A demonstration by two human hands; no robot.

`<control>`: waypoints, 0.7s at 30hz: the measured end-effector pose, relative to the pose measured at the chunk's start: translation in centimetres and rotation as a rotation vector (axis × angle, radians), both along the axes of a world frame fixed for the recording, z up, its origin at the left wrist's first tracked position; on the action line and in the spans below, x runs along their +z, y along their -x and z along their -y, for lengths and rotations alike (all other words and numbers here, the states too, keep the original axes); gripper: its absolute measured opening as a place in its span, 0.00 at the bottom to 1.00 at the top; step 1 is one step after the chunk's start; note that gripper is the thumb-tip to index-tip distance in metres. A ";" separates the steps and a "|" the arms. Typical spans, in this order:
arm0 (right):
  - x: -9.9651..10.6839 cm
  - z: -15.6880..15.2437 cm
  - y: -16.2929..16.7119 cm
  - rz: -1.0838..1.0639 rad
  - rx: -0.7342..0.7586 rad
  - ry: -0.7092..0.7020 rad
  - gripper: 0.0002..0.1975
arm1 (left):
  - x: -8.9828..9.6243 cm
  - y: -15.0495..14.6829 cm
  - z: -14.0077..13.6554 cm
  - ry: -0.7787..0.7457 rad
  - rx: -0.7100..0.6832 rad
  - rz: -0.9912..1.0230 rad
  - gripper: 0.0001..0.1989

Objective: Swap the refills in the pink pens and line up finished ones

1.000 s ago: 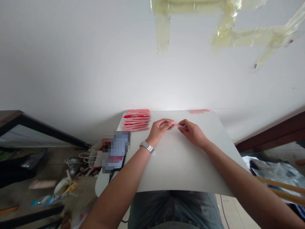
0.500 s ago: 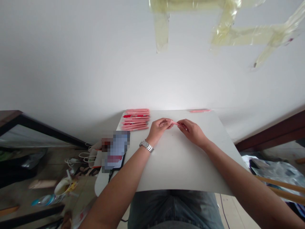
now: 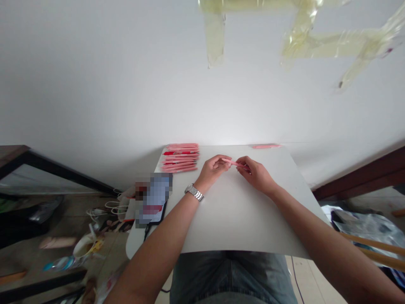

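A thin pink pen point(image 3: 233, 163) is held just above the white table point(image 3: 234, 211), between both hands. My left hand point(image 3: 212, 169), with a metal watch on the wrist, pinches its left end. My right hand point(image 3: 257, 173) grips its right end. To the left of my hands, a row of several pink pens point(image 3: 180, 157) lies at the table's far left corner. A single pink pen point(image 3: 266, 146) lies at the far edge on the right.
A phone point(image 3: 152, 197) lies on the table's left edge with a cable hanging down. Cables, a cup point(image 3: 82, 248) and clutter cover the floor at the left. Wooden sticks point(image 3: 373, 249) and bags are at the right. A white wall with yellowed tape stands behind.
Both hands stay together on the pink pen; the fingers shifted slightly along it and the pen shows a little more between them now.
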State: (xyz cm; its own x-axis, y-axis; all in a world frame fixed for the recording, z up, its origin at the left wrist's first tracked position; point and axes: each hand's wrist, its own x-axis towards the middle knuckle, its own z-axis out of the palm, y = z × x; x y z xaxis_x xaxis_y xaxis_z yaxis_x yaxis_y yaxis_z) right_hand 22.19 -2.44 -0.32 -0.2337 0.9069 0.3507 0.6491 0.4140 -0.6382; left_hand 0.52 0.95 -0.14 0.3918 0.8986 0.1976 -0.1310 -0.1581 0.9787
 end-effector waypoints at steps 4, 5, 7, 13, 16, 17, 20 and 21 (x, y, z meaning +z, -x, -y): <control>0.1 0.1 0.0 0.002 0.017 -0.015 0.11 | 0.0 0.0 0.0 -0.004 0.002 -0.002 0.18; 0.1 0.1 0.0 0.000 0.027 -0.021 0.13 | 0.1 -0.1 0.1 -0.004 0.004 0.001 0.17; 0.2 0.1 0.1 -0.005 0.054 -0.043 0.15 | 0.1 -0.1 0.1 -0.005 0.010 0.011 0.17; 0.3 -0.2 0.1 0.041 0.059 -0.131 0.16 | -0.1 -0.2 0.1 -0.006 0.031 0.012 0.17; 0.3 -0.1 0.2 0.041 0.026 -0.131 0.14 | -0.2 -0.3 0.0 0.002 0.047 0.010 0.17; 0.3 0.0 0.2 0.037 0.019 -0.127 0.13 | -0.2 -0.3 0.0 0.006 0.050 0.011 0.17; 0.1 0.0 0.2 0.026 0.007 -0.101 0.09 | -0.1 -0.3 0.0 0.014 0.050 0.015 0.18; 0.1 0.0 0.1 0.025 0.004 -0.091 0.08 | -0.1 -0.3 0.0 0.014 0.049 0.016 0.18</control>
State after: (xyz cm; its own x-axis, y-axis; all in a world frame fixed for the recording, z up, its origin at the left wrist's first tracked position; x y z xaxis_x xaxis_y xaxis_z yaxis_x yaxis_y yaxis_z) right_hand 22.06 -2.45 -0.25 -0.2466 0.8707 0.4254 0.6624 0.4719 -0.5819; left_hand 0.85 0.91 -0.25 0.3444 0.9192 0.1908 -0.1386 -0.1513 0.9787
